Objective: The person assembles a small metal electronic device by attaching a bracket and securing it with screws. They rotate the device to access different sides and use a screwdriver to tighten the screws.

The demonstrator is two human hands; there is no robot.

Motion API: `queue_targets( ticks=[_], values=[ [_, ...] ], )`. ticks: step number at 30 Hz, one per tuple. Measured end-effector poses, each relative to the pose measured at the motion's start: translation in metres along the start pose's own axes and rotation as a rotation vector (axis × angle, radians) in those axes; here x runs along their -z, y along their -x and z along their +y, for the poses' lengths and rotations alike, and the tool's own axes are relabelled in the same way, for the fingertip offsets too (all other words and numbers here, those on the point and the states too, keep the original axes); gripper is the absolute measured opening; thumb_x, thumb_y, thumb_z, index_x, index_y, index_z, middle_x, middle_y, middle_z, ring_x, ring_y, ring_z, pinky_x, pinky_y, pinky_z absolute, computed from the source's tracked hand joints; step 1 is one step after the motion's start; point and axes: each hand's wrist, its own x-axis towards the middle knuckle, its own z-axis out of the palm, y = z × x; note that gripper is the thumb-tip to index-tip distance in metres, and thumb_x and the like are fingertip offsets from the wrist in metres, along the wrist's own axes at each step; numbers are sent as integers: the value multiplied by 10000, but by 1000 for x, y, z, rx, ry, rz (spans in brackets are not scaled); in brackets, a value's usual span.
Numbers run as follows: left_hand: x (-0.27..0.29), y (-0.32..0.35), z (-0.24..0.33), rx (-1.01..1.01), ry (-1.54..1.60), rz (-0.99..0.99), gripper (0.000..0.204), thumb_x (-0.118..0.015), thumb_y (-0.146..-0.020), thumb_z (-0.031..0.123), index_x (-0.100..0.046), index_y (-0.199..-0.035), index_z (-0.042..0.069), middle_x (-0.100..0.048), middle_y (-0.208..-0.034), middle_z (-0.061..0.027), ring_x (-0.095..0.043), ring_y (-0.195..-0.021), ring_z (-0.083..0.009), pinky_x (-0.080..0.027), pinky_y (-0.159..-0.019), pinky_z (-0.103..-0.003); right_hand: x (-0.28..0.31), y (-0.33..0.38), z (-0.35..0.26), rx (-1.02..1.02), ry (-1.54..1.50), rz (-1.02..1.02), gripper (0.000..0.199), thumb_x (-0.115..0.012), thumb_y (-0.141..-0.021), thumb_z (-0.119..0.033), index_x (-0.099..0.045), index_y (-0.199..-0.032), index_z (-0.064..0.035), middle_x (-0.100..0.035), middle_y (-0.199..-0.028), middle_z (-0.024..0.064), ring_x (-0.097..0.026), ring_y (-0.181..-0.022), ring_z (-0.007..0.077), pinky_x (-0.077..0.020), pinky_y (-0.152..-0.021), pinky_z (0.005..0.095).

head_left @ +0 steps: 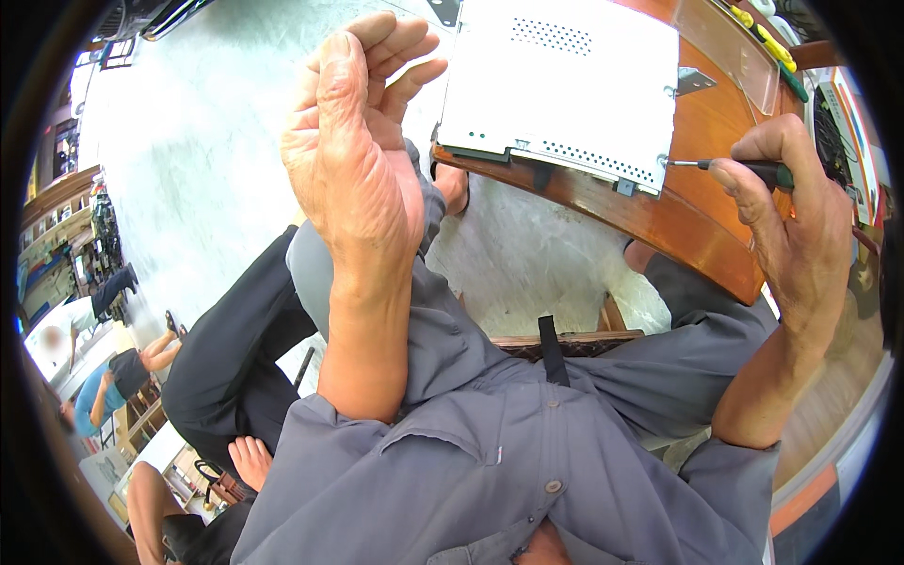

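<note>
A white metal box (565, 85) with rows of small round vent holes lies on a wooden table (711, 231), its near-left corner reaching past the edge. My right hand (800, 221) grips a screwdriver (774, 173) by its dark handle. The thin shaft points left, and its tip meets the box's near right corner, where a small fastener seems to sit. To the left of the box my left hand (353, 160) is raised, fingers loosely bent and apart, with nothing visible in it. A grey metal bracket (695, 81) sticks out from the box's right side.
Yellow-handled tools (765, 36) and a green-handled tool (793, 83) lie at the table's far right, beside a clear plastic sheet (730, 47). A person in black trousers (240, 330) sits close on my left. Other people and shelves (61, 226) appear farther left.
</note>
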Motion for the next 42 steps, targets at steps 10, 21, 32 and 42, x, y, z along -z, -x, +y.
queue_targets(
  ticks=[10,21,32,42],
  values=[
    [-26,10,-12,-136,-212,-170,253,-601,-1053,140,-685,-1154,-76,-733,-1102,-210,-732,-1036,-304,-602,-936,-437,-3,-2,8,-82,-71,29,243,-683,-993,-250,-630,-1075,-27,-666,-791,91,-683,-732,197,-519,-638,321],
    [-60,30,-32,-177,-449,-306,160,-738,-971,107,-763,-1104,23,-764,-986,-50,-694,-904,-108,-546,-817,-244,6,-6,8,3,-314,221,277,-771,-938,-244,-621,-854,-27,-609,-718,61,-579,-595,151,-427,-532,287],
    [-74,39,-25,-119,-440,-566,339,-645,-1044,238,-689,-1246,-30,-742,-1083,-134,-718,-1038,-209,-573,-922,-335,1,-4,13,113,-764,369,294,-743,-983,-221,-618,-872,22,-630,-770,34,-641,-630,50,-504,-529,188],
    [-79,40,-27,-452,-905,-645,821,-931,-700,258,-585,-1419,61,-599,-1394,-166,-540,-1304,-361,-451,-1084,-432,3,-2,39,111,-795,418,302,-699,-1011,-247,-651,-914,35,-634,-703,38,-613,-538,56,-549,-526,204]
  ],
)
